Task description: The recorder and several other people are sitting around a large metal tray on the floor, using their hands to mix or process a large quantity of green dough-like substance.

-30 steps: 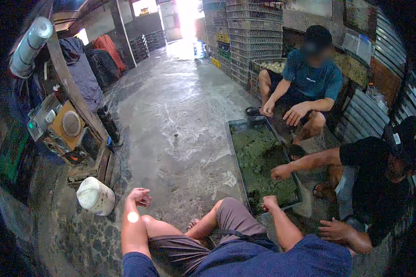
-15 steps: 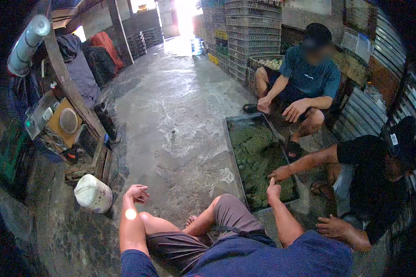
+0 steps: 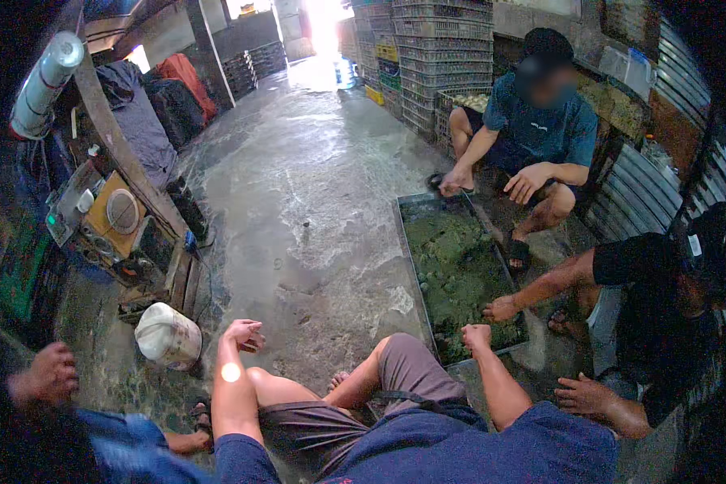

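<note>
On concrete floor (image 3: 323,242): shallow tray (image 3: 419,282) | stacked crates (image 3: 445,64) beyond | left hand (image 3: 244,335) loose | right hand (image 3: 477,337) clenched, contents unclear

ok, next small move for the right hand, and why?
Probably ease the right hand slightly left: it is curled at the near end of the dark tray, a co-worker's hand is close by, farther up and right, and grey-green material also lies to its left.

Left hand (image 3: 244,334) limp from a bent wrist (image 3: 231,333) — right hand (image 3: 476,336) in a fist, forearm (image 3: 502,389) forward.
</note>
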The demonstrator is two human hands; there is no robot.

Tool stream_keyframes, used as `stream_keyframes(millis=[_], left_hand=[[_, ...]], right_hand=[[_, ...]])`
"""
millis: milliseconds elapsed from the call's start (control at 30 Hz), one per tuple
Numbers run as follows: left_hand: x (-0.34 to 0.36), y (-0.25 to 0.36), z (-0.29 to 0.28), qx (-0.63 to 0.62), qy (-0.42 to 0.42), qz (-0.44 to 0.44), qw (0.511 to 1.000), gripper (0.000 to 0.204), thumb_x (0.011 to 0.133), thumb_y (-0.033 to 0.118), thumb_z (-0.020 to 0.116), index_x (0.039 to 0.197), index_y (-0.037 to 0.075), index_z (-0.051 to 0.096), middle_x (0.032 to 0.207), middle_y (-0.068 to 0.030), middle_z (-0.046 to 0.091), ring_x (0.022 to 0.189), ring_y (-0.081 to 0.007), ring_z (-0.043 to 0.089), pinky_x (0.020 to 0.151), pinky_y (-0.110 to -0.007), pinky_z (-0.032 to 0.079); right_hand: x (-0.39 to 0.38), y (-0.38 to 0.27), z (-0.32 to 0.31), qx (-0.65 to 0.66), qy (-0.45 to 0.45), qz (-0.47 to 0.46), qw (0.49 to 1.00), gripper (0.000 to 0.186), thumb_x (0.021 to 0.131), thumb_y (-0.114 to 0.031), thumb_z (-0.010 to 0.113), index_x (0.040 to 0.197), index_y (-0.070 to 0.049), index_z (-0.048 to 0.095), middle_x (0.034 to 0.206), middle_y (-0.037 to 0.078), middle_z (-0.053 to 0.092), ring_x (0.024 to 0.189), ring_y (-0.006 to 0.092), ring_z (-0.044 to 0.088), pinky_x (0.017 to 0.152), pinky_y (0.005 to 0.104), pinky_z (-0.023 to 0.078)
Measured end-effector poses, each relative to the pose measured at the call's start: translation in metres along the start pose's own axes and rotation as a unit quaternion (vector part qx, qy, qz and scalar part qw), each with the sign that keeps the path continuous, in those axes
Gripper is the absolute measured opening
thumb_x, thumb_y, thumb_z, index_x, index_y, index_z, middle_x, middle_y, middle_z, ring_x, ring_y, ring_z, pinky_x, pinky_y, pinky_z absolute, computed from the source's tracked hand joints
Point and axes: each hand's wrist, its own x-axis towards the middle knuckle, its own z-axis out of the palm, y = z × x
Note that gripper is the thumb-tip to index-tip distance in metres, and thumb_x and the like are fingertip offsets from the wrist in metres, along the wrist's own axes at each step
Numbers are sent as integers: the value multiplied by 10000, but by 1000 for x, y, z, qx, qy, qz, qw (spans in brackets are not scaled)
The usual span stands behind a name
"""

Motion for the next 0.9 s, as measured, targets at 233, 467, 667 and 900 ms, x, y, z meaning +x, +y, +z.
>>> stream_keyframes(millis=[233,467,667,900], left_hand=[[1,8,7,11,6,-10,1000,307,840,253,557,1096,88,521,886,-124,644,625,-222,618,504,-366,494],[-8,1,1,0,14,-22,1000,296,843,233,545,1110,109,524,872,-111,644,604,-193,612,482,-341,486],[-3,1,-3,35,12,-17,999,381,831,278,566,1164,114,479,892,-119,643,672,-255,625,566,-414,501],[-3,13,11,45,15,-23,999,282,839,297,550,1053,115,549,816,-69,640,588,-182,605,504,-371,475]], right_hand=[[18,18,-3,-32,0,-67,997,150,741,-37,553,858,28,618,641,106,609,437,126,532,366,255,400],[-4,-11,-10,-88,-66,-80,991,168,773,-125,623,860,18,617,643,103,611,470,151,554,442,291,443],[17,5,-7,-111,48,-221,968,432,799,-377,569,627,19,589,623,138,590,539,227,561,553,365,428],[9,-37,-16,-67,143,-39,987,633,872,-528,371,495,-20,395,445,48,336,410,198,373,411,384,273]])
